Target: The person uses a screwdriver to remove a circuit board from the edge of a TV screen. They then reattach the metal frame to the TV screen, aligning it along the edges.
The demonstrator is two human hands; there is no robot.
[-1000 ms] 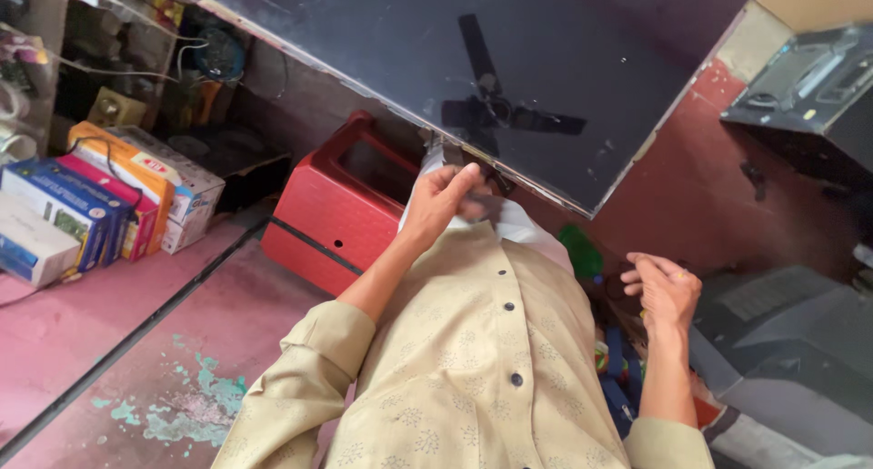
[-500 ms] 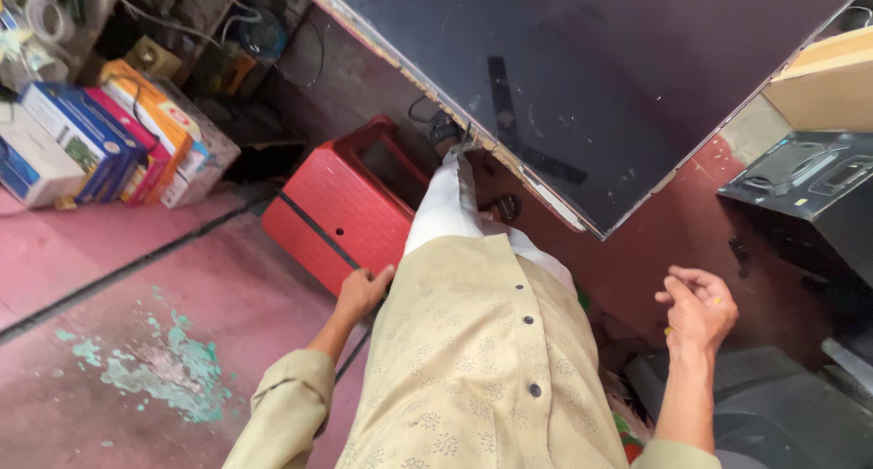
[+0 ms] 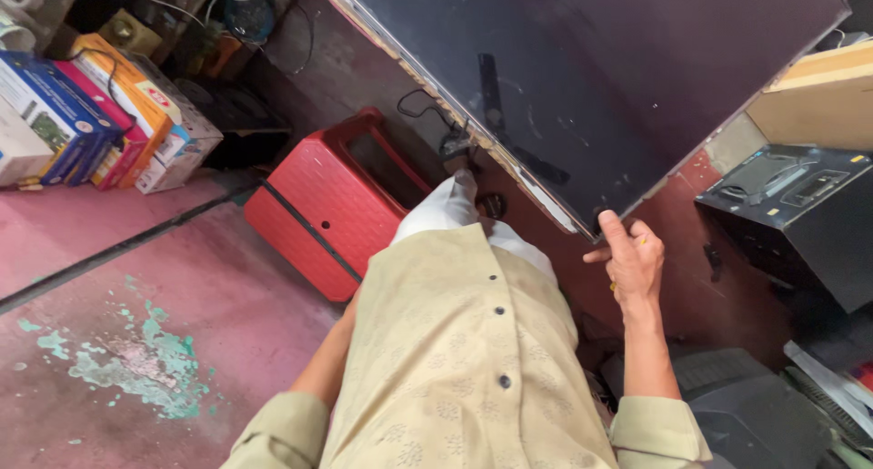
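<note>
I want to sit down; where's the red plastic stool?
In the head view, the red plastic stool lies tipped on the pink floor, left of centre, below the big dark screen panel.

Right hand [image 3: 634, 262] reaching up and far, forearm nearly straight, fingers [image 3: 611, 225] extending, thumb pointing left. Left forearm hanging down at the left, bending slightly at the elbow, hand hiding behind the body.

I see a red plastic stool [image 3: 332, 201] tipped on its side on the pink floor [image 3: 118, 251], near a patch of flaked green paint [image 3: 136, 364]. Coloured boxes [image 3: 100, 114] lean in a row at upper left. A black casing [image 3: 800, 214] sits at right, under a cardboard box [image 3: 814, 100].
</note>
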